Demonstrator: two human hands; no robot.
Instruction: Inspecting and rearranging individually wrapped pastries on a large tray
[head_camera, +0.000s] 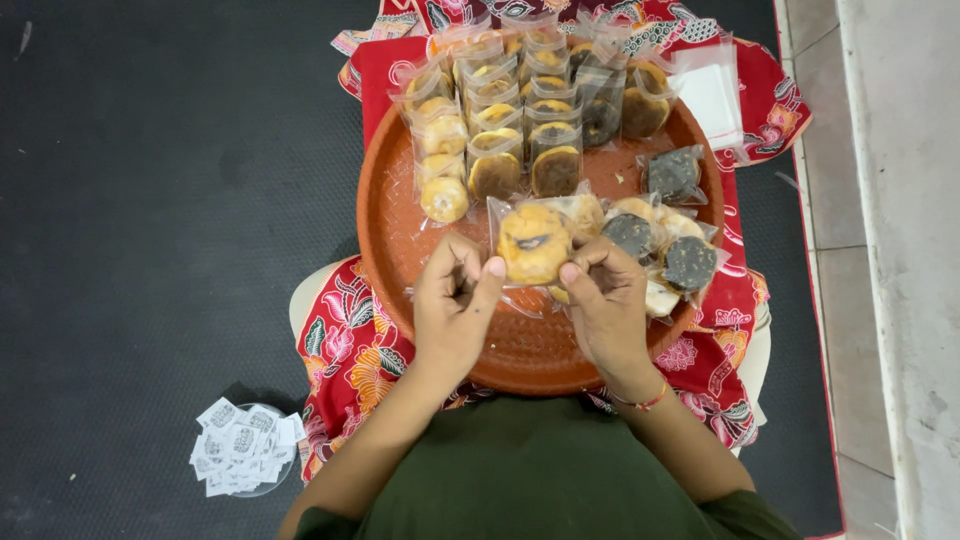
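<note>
Your left hand and right hand pinch with closed fingers one clear bag with a yellow cookie, over the round tray; just beside lie a few loose bagged ones, farther many packed rows look finished, I think

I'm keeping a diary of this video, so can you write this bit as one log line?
left hand: pinches bagged cookie | right hand: pinches it too | under: round tray

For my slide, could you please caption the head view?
Both hands, left hand and right hand, hold a clear-bagged cookie over a round orange tray of bagged cookies.
</note>
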